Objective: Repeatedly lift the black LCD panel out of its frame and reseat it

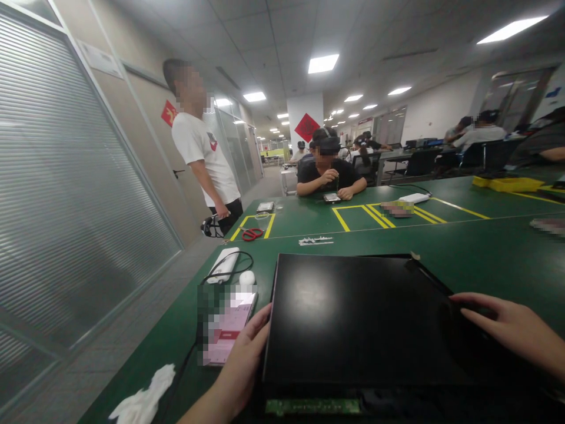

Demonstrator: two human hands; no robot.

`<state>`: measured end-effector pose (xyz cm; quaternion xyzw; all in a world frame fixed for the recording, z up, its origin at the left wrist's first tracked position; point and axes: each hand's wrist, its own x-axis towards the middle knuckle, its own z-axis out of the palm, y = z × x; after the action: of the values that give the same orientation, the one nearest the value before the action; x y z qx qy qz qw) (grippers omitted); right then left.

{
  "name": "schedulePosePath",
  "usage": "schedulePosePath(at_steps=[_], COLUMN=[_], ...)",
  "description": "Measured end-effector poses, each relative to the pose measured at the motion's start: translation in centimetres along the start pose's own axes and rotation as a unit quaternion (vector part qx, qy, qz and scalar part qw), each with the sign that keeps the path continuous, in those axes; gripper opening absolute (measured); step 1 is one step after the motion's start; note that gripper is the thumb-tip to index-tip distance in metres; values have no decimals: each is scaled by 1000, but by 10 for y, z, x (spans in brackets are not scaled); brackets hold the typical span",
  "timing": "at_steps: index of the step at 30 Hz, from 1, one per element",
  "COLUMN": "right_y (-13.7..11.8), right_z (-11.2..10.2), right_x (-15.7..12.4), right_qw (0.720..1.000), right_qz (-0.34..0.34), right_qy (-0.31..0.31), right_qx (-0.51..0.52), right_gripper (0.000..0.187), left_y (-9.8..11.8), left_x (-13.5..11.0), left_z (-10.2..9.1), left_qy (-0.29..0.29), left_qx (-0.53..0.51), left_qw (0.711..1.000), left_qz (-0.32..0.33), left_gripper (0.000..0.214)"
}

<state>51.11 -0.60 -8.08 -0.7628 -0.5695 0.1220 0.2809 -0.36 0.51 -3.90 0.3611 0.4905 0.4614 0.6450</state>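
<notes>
A flat black display panel [353, 318] takes up the near middle of the view. A strip of green circuit board [313, 406] shows along its near edge. My left hand [247, 359] grips the panel's left side, its fingertips partly hidden. On the opposite side, my right hand [503, 321] pinches the right edge with thumb and fingers. A thin dark frame [426, 271] shows along the panel's far right edge. Left of the panel lies a phone [232, 327] with a lit pink screen, near my left hand.
The green table [498, 253] also holds a white power bank [223, 265] with a black cable, a white earbud case [247, 278], crumpled tissue [145, 394], small white strips [315, 241] and red scissors [252, 234]. A seated person [331, 171] works opposite; another person [205, 153] stands left.
</notes>
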Motion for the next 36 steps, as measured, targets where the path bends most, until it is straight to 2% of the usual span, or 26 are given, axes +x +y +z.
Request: schedulePosePath(at_steps=[10, 15, 18, 22, 28, 36], right_y=[2, 0, -1, 1, 2, -6], right_z=[1, 1, 0, 1, 1, 0], right_x=[1, 0, 0, 1, -1, -2], right_qw=[1000, 999, 1000, 999, 999, 999], right_qz=[-22, -18, -5, -1, 16, 26], right_qy=[8, 9, 8, 5, -8, -2], right_qx=[-19, -27, -28, -31, -27, -19], right_gripper=[48, 46, 47, 47, 50, 51], left_y=[1, 11, 10, 3, -1, 2], left_x=[-1, -9, -9, -7, -11, -12], left_z=[-1, 7, 6, -1, -3, -1], left_qy=[-2, -55, -77, -90, -75, -83], left_qx=[5, -2, 4, 25, 8, -3], left_qw=[1000, 998, 997, 995, 997, 996], left_qz=[-4, -11, 13, 45, 33, 26], left_gripper=[62, 62, 58, 67, 82, 82])
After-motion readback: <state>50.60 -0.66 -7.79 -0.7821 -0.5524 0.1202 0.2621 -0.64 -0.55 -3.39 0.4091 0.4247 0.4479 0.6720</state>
